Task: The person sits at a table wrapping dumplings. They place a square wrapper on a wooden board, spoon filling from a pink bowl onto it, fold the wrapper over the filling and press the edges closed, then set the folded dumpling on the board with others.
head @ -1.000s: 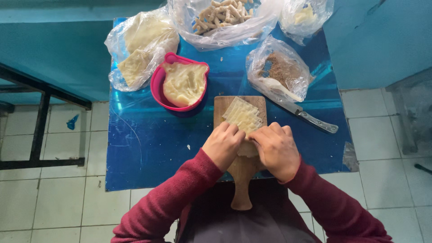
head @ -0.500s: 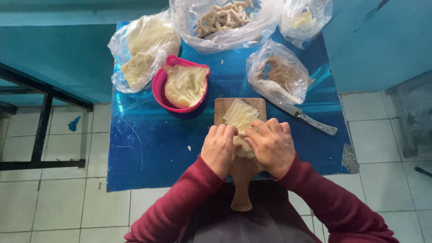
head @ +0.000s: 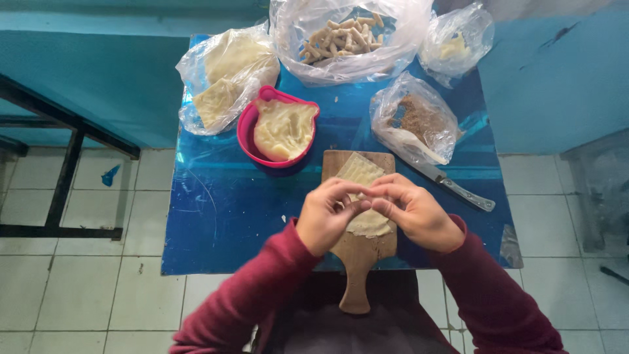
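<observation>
Four clear plastic bags: far-left bag of pale sheets [head: 226, 75], far-middle bag of rolled sticks [head: 344, 39], far-right small bag [head: 455, 42], right bag of brown filling [head: 413, 121].

A small table covered in glossy blue plastic [head: 216, 216] stands on a white tiled floor [head: 85, 288]. On it lie a wooden paddle board [head: 359, 252], a pink bowl of dough [head: 278, 131], a knife [head: 452, 187], and four clear plastic bags: wrappers [head: 223, 78], finished rolls [head: 344, 39], brown filling [head: 416, 121], and a small one [head: 455, 42].
</observation>
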A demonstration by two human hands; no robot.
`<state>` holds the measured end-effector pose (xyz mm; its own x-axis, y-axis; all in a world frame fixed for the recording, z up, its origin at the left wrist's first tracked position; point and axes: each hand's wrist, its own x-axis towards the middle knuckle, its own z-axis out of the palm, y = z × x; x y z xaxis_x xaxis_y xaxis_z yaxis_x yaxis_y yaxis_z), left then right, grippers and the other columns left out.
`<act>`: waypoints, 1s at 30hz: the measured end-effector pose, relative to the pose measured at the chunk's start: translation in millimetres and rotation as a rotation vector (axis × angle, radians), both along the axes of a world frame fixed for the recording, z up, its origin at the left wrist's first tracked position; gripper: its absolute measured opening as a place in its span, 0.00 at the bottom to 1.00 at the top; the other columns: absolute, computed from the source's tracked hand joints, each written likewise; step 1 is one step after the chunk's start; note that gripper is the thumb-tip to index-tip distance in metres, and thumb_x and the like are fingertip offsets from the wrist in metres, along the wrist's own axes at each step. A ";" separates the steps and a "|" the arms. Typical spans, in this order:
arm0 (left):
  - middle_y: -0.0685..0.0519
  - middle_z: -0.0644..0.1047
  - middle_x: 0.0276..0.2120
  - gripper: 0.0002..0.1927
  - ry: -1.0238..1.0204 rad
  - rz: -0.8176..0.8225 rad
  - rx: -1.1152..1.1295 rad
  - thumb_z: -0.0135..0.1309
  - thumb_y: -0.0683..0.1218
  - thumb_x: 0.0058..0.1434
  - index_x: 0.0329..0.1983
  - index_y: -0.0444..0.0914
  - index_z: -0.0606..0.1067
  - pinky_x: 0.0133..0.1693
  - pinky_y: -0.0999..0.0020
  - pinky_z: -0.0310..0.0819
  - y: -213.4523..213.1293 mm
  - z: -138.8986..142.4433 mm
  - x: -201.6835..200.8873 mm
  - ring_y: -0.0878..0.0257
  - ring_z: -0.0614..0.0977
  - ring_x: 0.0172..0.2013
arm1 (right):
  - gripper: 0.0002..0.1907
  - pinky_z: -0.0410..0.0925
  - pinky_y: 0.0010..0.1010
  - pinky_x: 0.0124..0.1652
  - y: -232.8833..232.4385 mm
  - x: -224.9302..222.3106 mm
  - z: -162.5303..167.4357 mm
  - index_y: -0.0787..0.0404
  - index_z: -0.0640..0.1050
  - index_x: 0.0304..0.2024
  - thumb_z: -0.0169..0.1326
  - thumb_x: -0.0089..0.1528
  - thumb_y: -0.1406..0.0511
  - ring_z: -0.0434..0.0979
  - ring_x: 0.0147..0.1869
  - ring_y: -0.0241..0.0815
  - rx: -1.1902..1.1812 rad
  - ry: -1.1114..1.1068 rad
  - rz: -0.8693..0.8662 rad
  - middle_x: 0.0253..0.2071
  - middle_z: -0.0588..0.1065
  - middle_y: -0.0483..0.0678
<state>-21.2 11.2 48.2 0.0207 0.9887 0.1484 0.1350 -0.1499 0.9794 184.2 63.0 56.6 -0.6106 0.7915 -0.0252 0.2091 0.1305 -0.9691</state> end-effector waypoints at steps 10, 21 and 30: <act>0.46 0.82 0.34 0.09 0.374 0.235 0.377 0.50 0.34 0.63 0.45 0.34 0.75 0.42 0.62 0.82 187.9 59.5 -62.1 0.56 0.87 0.36 | 0.09 0.68 0.43 0.45 40.4 50.3 -6.4 0.55 0.82 0.40 0.64 0.65 0.57 0.77 0.46 0.55 0.846 -0.792 -0.651 0.39 0.80 0.48; 0.44 0.74 0.33 0.06 0.810 0.040 0.402 0.59 0.43 0.62 0.33 0.37 0.74 0.40 0.52 0.72 61.6 1.5 -17.5 0.46 0.77 0.36 | 0.06 0.67 0.45 0.42 63.9 57.0 -22.1 0.56 0.81 0.37 0.59 0.62 0.62 0.78 0.41 0.52 1.027 -0.891 -0.379 0.34 0.78 0.49; 0.47 0.75 0.35 0.12 0.765 0.071 0.182 0.62 0.47 0.58 0.38 0.37 0.73 0.42 0.58 0.71 -14.2 -31.8 -8.5 0.49 0.76 0.39 | 0.06 0.70 0.43 0.41 81.6 48.9 -7.2 0.58 0.82 0.38 0.58 0.65 0.63 0.77 0.41 0.56 0.882 -0.620 -0.424 0.35 0.75 0.54</act>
<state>-29.7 -3.0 16.4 0.1200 0.9531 0.2780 0.7767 -0.2645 0.5716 233.1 144.7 49.4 -0.3682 0.8214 0.4356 0.8053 0.5159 -0.2922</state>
